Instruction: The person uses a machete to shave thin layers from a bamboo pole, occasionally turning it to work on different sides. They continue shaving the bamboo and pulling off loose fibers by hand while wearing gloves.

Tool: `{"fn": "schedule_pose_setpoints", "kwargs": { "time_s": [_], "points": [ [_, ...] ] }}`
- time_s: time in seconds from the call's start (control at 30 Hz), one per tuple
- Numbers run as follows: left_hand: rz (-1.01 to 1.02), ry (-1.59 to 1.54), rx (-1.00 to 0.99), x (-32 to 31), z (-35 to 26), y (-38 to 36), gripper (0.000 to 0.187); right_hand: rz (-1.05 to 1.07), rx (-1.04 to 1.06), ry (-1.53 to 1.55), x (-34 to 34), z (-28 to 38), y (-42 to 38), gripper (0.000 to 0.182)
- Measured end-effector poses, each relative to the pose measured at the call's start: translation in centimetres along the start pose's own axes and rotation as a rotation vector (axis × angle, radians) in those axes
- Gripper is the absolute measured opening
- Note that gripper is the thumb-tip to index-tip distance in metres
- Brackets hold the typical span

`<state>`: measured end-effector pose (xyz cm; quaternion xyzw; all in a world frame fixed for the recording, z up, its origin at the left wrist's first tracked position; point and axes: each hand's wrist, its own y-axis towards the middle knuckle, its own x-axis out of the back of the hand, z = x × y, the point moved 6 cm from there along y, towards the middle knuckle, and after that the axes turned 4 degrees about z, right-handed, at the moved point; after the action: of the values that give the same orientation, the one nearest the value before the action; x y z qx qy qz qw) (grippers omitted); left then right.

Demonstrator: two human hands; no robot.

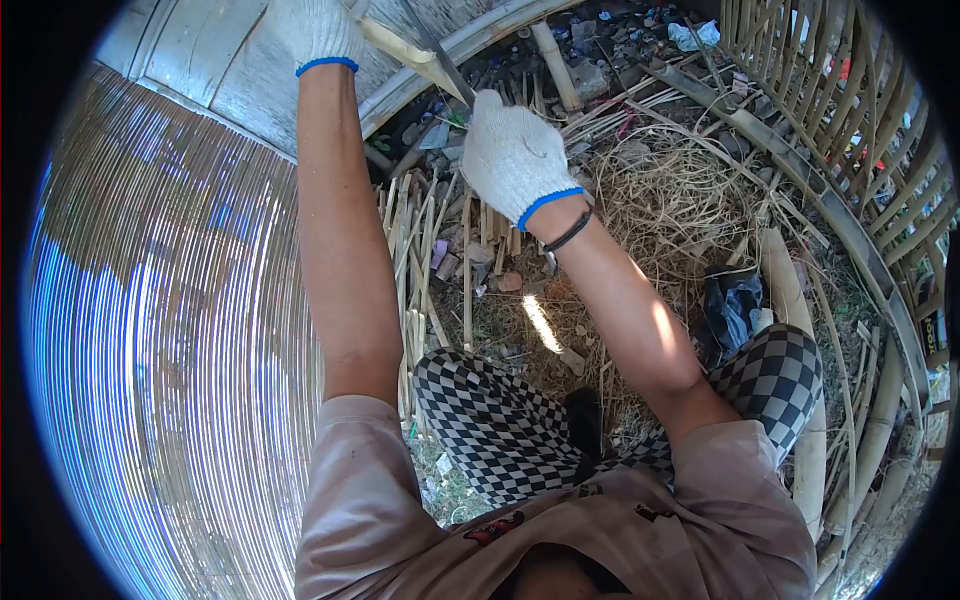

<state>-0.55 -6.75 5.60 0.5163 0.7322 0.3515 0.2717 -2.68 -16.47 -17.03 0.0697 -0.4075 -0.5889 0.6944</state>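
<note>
My left hand (315, 32), in a white knit glove with a blue cuff, is at the top edge of the view; its fingers are cut off or hidden. My right hand (512, 155), gloved the same way, is closed around the near end of a long dark blade-like tool (437, 48). The tool slants up and left out of view. A pale split bamboo strip (400, 46) lies alongside the tool, between my two hands. Its upper end reaches toward my left hand; whether that hand grips it is hidden.
A screen of thin bamboo slats (190, 340) fills the left side. Pale woven panels (200, 50) stand at the upper left. Dry shavings (680, 195) and cut sticks (425, 250) litter the ground. A slatted bamboo fence (850, 110) curves along the right, near a black plastic bag (733, 305).
</note>
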Motion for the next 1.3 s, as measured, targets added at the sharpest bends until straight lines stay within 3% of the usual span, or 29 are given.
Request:
{"fn": "schedule_pose_setpoints", "kwargs": {
  "time_s": [0.07, 0.2, 0.33, 0.43, 0.47, 0.57, 0.73, 0.83, 0.9, 1.0, 1.1, 1.13, 1.23, 1.27, 1.3],
  "points": [
    [0.003, 0.023, -0.016, -0.7, -0.4, -0.9, 0.054, -0.034, -0.007, 0.091, 1.5, 0.6, 0.4, 0.020],
    [-0.031, 0.106, -0.004, -0.8, -1.1, -2.0, 0.053, 0.095, -0.179, 0.100, -2.7, -3.9, -0.2, 0.022],
    [-0.092, 0.205, -0.029, -0.8, -2.1, -2.8, 0.047, 0.082, -0.120, 0.093, -1.9, -2.7, -1.3, 0.019],
    [0.059, 0.155, -0.067, 1.1, -1.8, -1.1, 0.048, -0.112, 0.052, 0.181, -0.8, 0.0, -1.4, 0.019],
    [0.020, 0.214, -0.061, 0.6, -2.1, -2.0, 0.049, -0.133, 0.030, 0.183, -1.8, -0.5, -1.2, 0.019],
    [-0.111, 0.279, -0.064, 1.8, -1.9, -2.1, 0.052, -0.029, -0.102, 0.230, -5.3, -3.4, -1.2, 0.018],
    [-0.101, 0.201, -0.031, 3.9, -2.2, -1.9, 0.053, 0.025, -0.087, 0.302, -5.8, -2.1, -1.0, 0.025],
    [0.047, 0.157, -0.042, 4.2, -2.2, -1.5, 0.054, -0.117, 0.074, 0.222, -4.1, 0.7, -1.9, 0.023],
    [0.116, 0.141, -0.045, 3.5, -2.3, -1.0, 0.054, -0.084, -0.049, 0.232, -7.2, -2.7, -1.2, 0.021],
    [-0.054, 0.251, -0.045, 4.5, -2.7, -1.7, 0.055, 0.139, -0.180, 0.239, -9.6, -6.3, -2.8, 0.025],
    [-0.116, 0.258, -0.050, 5.9, -3.1, -1.6, 0.059, 0.136, -0.102, 0.105, -9.3, -4.0, -2.9, 0.033],
    [-0.120, 0.262, -0.050, 6.4, -3.2, -1.7, 0.060, 0.145, 0.068, -0.121, -9.0, -2.2, -3.1, 0.031],
    [0.031, 0.182, 0.018, 7.2, -3.1, -0.5, 0.066, 0.006, -0.002, 0.233, -7.1, -1.2, -2.7, 0.028],
    [0.166, 0.068, 0.068, 7.6, -2.8, 0.2, 0.070, 0.079, -0.067, 0.200, -8.3, -2.5, -3.0, 0.022],
    [0.146, 0.101, 0.060, 7.8, -2.9, 0.0, 0.070, 0.155, -0.173, 0.303, -9.5, -4.7, -3.0, 0.019]
  ]
}}
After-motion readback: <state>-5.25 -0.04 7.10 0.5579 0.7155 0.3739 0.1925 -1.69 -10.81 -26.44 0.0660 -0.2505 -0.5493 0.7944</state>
